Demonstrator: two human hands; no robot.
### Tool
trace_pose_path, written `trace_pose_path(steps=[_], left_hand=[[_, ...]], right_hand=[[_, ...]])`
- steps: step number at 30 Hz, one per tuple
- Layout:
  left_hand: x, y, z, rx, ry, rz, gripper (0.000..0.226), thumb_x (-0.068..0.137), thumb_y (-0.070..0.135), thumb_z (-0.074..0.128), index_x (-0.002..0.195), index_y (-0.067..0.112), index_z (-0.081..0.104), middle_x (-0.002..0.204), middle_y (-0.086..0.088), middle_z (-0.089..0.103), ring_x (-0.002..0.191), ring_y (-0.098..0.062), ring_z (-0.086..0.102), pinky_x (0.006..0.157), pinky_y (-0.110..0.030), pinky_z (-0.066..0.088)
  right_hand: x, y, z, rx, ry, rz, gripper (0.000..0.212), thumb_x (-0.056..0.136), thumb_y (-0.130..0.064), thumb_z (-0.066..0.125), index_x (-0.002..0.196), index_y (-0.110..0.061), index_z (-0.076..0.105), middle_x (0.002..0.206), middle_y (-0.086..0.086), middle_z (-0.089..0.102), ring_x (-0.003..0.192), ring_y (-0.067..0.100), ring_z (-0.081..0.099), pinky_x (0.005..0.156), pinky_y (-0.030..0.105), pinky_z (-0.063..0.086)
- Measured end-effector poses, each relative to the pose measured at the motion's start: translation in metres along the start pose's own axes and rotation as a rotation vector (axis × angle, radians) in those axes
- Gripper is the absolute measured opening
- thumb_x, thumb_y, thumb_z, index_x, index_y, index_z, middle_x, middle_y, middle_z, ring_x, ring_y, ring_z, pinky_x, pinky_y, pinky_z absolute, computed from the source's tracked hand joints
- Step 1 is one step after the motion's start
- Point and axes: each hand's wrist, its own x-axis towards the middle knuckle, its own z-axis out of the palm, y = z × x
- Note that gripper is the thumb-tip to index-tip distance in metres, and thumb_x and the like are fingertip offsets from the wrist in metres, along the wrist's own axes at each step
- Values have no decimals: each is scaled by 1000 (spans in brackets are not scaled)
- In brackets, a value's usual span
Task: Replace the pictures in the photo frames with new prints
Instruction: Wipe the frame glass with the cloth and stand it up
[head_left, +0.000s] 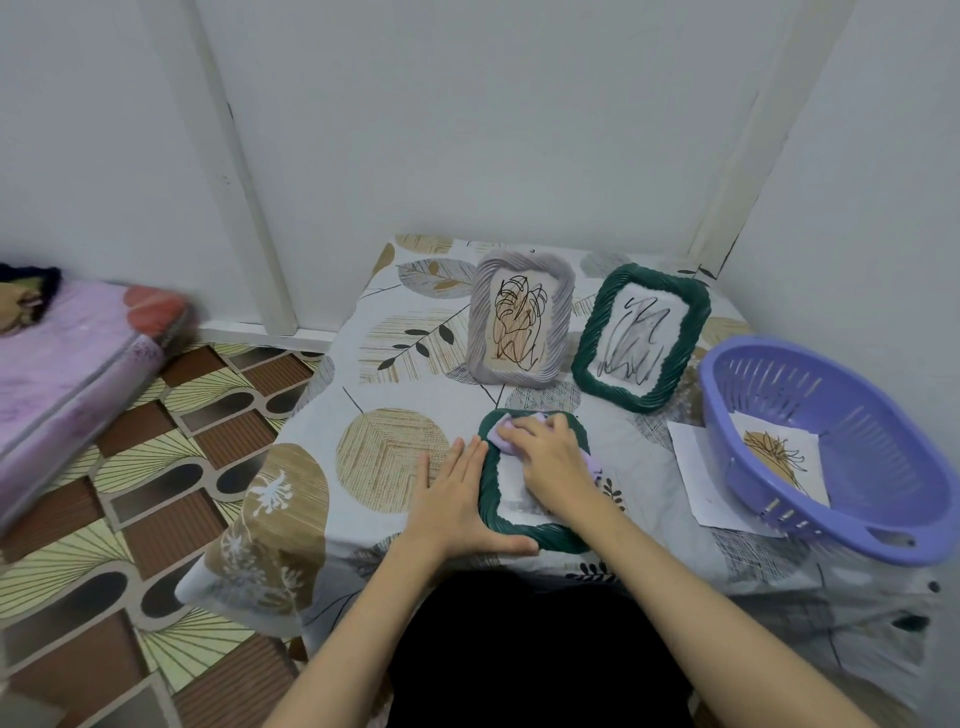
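Mattress (67, 358): pink, far left, on the patterned floor (156, 467).

Table (395, 332): covered by a leaf-print cloth, set in the room corner.

Left hand (457, 499): flat on the cloth, fingers straight and together, thumb along the near edge of the flat frame, touching its left side.

Flat frame (491, 519): green, rope-textured, lying at the table's near edge between the two hands.

Right hand (545, 457): on the flat frame's glass, fingers curled over a purple cloth (501, 436) and pressing it at the frame's far left corner.

Grey frame (519, 317): upright behind the flat frame, holding a black-and-orange line drawing.

Green frame (641, 338): propped upright just right of the grey frame, tilted, holding a black line drawing.

Paper (691, 467): white sheet lying flat, partly under the basket.

Basket (857, 530): purple, slotted, at the table's right edge; a print (779, 457) with a brown and black design lies inside.
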Motion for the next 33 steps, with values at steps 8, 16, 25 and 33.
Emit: trace_pose_path(steps=[8, 16, 25, 33], left_hand=[[1, -1, 2, -9, 7, -4, 140, 35, 94, 29, 148, 19, -4, 157, 10, -4, 144, -8, -10, 115, -51, -10], [0, 0, 2, -56, 26, -10, 143, 31, 93, 32, 148, 18, -1, 157, 12, -2, 144, -6, -9, 114, -48, -12], [-2, 1, -3, -45, -8, -2, 145, 31, 96, 34, 148, 19, -3, 157, 11, -3, 144, -6, -10, 114, -48, -12], [-2, 1, -3, -47, -3, -12, 154, 19, 100, 17, 148, 19, -4, 157, 12, -3, 144, -7, -10, 114, -48, -12]], right_hand=[[3, 6, -5, -67, -91, 74, 43, 89, -8, 42, 127, -27, 51, 131, -7, 52, 89, 20, 30, 78, 30, 28], [-67, 18, -26, 254, -85, -166, 40, 88, -54, 40, 103, -27, 66, 109, -6, 64, 86, 19, 48, 81, 20, 30], [-55, -3, -30, 310, -225, -112, 54, 80, -53, 35, 103, -20, 70, 105, 3, 59, 89, 24, 41, 83, 22, 28], [-49, 11, -39, 132, -217, -146, 52, 82, -47, 29, 101, -21, 69, 98, 4, 63, 81, 19, 34, 80, 33, 37]])
